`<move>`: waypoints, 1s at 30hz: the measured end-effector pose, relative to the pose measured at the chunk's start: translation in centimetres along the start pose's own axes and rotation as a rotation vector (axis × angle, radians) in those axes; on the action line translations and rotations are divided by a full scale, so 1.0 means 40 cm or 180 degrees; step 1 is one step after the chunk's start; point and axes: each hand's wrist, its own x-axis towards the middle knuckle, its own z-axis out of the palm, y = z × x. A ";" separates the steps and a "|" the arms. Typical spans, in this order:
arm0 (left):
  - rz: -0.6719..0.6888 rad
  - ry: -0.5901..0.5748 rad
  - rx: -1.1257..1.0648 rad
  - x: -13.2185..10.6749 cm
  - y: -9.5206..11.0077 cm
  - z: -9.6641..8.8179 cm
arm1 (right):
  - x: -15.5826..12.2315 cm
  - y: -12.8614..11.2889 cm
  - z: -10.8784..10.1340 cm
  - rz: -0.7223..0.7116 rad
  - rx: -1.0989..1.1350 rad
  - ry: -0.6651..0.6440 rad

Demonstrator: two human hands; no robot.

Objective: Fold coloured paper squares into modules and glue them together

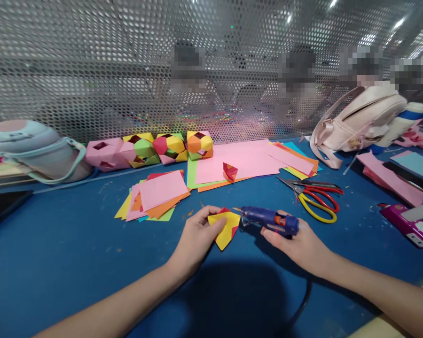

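My left hand [196, 234] pinches a folded yellow and red paper piece [226, 226] just above the blue table [74, 253]. My right hand [296, 241] is wrapped round a blue glue gun [270, 219] with an orange trigger. The gun's nozzle points left at the top edge of the folded piece. A black cord runs from the gun back toward me. A small red and yellow folded unit [230, 171] lies on the pink sheets [246, 159] farther back.
A stack of coloured paper squares [155, 195] lies left of centre. Several paper polyhedra [151, 148] line the perforated metal screen [127, 70]. Red and yellow scissors [315, 197] lie at right. A pink backpack [359, 119], a pale pouch [31, 150] and a purple tool [407, 225] stand at the sides.
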 end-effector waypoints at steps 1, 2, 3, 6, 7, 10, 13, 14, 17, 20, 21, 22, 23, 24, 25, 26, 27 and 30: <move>-0.0022 0.0000 -0.0094 0.002 -0.004 -0.002 | 0.003 0.003 -0.002 0.0008 0.0103 0.0026; -0.0035 0.0011 -0.0164 0.005 -0.007 -0.003 | 0.006 0.008 -0.004 -0.0016 0.0163 0.0071; -0.0037 0.0024 -0.0213 0.007 -0.010 -0.005 | 0.010 0.013 -0.008 -0.0045 0.0183 0.0120; -0.0019 0.0044 -0.0303 0.009 -0.014 -0.008 | 0.027 0.033 -0.022 -0.0122 -0.0095 0.0426; -0.0013 0.0043 -0.0307 0.009 -0.015 -0.009 | 0.034 0.041 -0.027 -0.0146 -0.0336 0.0565; 0.0034 0.0073 -0.0233 0.003 -0.014 -0.008 | 0.058 0.063 -0.035 -0.0160 -0.1395 0.0887; 0.0038 0.0129 -0.0098 -0.004 -0.011 -0.005 | 0.078 0.078 -0.039 -0.0023 -0.2217 0.0702; 0.0026 0.0154 -0.0043 -0.007 -0.009 -0.003 | 0.081 0.079 -0.045 0.0024 -0.2363 0.0585; 0.0027 0.0223 0.0115 -0.015 -0.002 0.002 | 0.073 0.061 -0.083 0.0178 -0.2685 0.0238; -0.0017 0.0213 0.0166 -0.022 0.004 0.007 | 0.033 0.006 -0.139 0.0484 -0.2977 -0.0089; -0.0055 0.0187 0.0165 -0.023 0.005 0.009 | 0.015 -0.019 -0.152 0.0489 -0.2927 -0.0132; -0.0091 0.0159 0.0175 -0.026 0.006 0.011 | -0.001 -0.044 -0.158 0.0417 -0.2728 -0.0186; -0.0119 0.0132 0.0195 -0.028 0.006 0.013 | -0.013 -0.068 -0.155 0.0240 -0.2392 -0.0288; -0.0130 0.0110 0.0212 -0.030 0.006 0.015 | -0.022 -0.088 -0.143 0.0028 -0.1991 -0.0460; -0.0120 0.0099 0.0227 -0.033 0.006 0.017 | -0.024 -0.103 -0.123 -0.0171 -0.1626 -0.0601; -0.0101 0.0084 0.0250 -0.036 0.006 0.019 | -0.020 -0.113 -0.096 -0.0327 -0.1348 -0.0629; -0.0066 0.0072 0.0270 -0.039 0.005 0.021 | -0.010 -0.115 -0.066 -0.0418 -0.1149 -0.0584; 0.0045 -0.0007 0.0285 -0.046 0.003 0.023 | 0.038 -0.093 0.024 -0.0468 -0.0824 -0.0363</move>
